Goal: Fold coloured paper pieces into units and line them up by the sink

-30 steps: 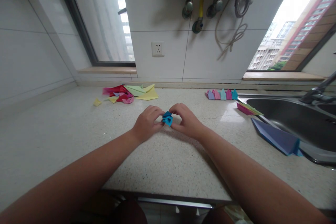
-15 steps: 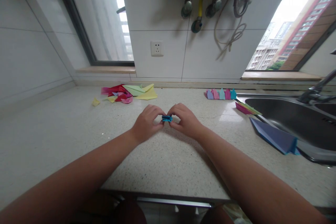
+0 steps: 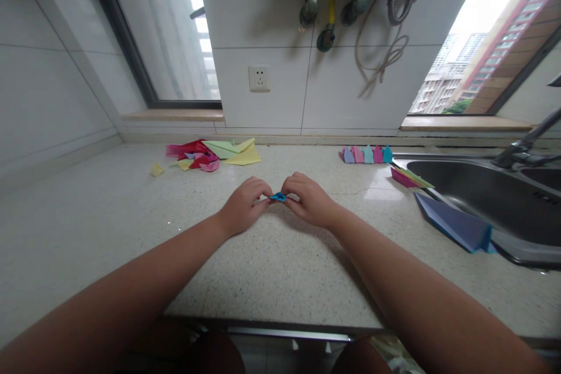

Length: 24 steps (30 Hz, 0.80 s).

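Note:
A small blue piece of folded paper (image 3: 278, 197) is pinched between my two hands, just above the middle of the countertop. My left hand (image 3: 244, 208) grips its left end between thumb and fingers. On the other side my right hand (image 3: 312, 200) pinches the right end the same way. The fingertips cover both ends of the paper, so only its middle shows. Its folds are too small to make out fully.
Coloured folded papers (image 3: 201, 155) lie piled by the wall, with a yellow scrap (image 3: 156, 169) nearby. Small folded paper pieces (image 3: 368, 155) stand in a row at the back right. Pink and green folded paper (image 3: 407, 177) and a purple-blue paper plane (image 3: 456, 221) lie beside the steel sink (image 3: 464, 187).
The blue paper has gone from a layered, stacked look to a flatter, tilted shape. Both hands keep their pinch, their fingers slightly shifted. The whole view has moved slightly.

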### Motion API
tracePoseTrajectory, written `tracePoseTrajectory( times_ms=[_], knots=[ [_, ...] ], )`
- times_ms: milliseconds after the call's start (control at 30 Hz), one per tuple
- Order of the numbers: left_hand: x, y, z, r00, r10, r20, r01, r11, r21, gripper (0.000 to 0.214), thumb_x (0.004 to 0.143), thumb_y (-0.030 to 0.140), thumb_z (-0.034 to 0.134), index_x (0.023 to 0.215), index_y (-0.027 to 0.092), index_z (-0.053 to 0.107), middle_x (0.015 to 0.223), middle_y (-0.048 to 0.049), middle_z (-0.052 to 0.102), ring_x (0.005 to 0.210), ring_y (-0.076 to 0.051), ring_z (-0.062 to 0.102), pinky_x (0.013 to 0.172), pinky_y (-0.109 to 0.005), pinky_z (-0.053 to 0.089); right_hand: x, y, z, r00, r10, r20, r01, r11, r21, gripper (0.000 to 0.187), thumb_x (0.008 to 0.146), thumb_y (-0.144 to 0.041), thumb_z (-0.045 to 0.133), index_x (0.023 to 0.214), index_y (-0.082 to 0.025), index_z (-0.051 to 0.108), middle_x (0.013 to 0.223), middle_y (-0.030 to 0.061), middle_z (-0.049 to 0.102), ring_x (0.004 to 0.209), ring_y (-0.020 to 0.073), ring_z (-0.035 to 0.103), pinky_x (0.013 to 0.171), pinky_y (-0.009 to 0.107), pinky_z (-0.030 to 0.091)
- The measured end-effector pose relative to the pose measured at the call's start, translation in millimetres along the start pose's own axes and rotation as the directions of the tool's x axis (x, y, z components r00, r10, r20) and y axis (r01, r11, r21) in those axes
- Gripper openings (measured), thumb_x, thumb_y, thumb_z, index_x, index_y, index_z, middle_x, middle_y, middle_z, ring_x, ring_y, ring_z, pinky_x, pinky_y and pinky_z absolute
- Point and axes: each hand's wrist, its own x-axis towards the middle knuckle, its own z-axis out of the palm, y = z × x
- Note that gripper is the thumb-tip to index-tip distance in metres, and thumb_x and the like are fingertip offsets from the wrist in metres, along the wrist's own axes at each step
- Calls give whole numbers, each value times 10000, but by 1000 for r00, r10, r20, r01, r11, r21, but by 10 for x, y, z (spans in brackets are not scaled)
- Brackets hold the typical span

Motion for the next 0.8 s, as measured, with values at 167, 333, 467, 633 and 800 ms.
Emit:
tracePoseTrajectory(
  times_ms=[167, 333, 467, 633, 800],
  knots=[
    [13, 20, 19, 997, -74, 28, 76, 995, -70, 50, 890, 183, 603, 847, 189, 628, 823, -31, 637, 831, -192, 531, 775, -331, 403, 10, 10, 26, 997, 79, 2, -78, 994, 71, 62, 823, -115, 600, 799, -173, 597, 767, 39, 602, 789, 179, 511, 738, 296, 388],
    [26, 30, 55, 951, -304, 49, 308, 930, -202, 116, 851, 270, 662, 787, 180, 627, 784, -5, 600, 749, -161, 521, 689, -288, 399, 29, 48, 53, 949, 308, 64, -313, 897, 312, 144, 851, -293, 634, 784, -168, 658, 734, 16, 614, 713, 148, 521, 685, 275, 384],
    [35, 66, 86, 891, -439, 112, 450, 828, -335, 182, 873, 342, 630, 808, 172, 628, 743, 15, 582, 676, -134, 499, 646, -270, 388, 33, 76, 83, 902, 420, 100, -420, 803, 423, 258, 879, -377, 578, 745, -163, 629, 669, -11, 557, 650, 129, 472, 627, 262, 359],
    [55, 103, 122, 881, -467, 76, 445, 763, -470, 243, 873, 402, 633, 955, 174, 658, 858, -14, 637, 758, -147, 560, 687, -271, 422, 29, 61, 110, 913, 395, 102, -405, 853, 328, 286, 898, -381, 546, 706, -171, 567, 656, -18, 523, 654, 124, 451, 613, 259, 341],
    [75, 53, 144, 852, -524, 19, 445, 703, -555, 233, 857, 398, 645, 883, 169, 680, 820, -15, 646, 741, -143, 561, 678, -265, 429, 27, 71, 176, 893, 436, 113, -437, 780, 447, 248, 903, -395, 561, 806, -169, 592, 714, -8, 570, 671, 122, 500, 615, 253, 401]
  ],
)
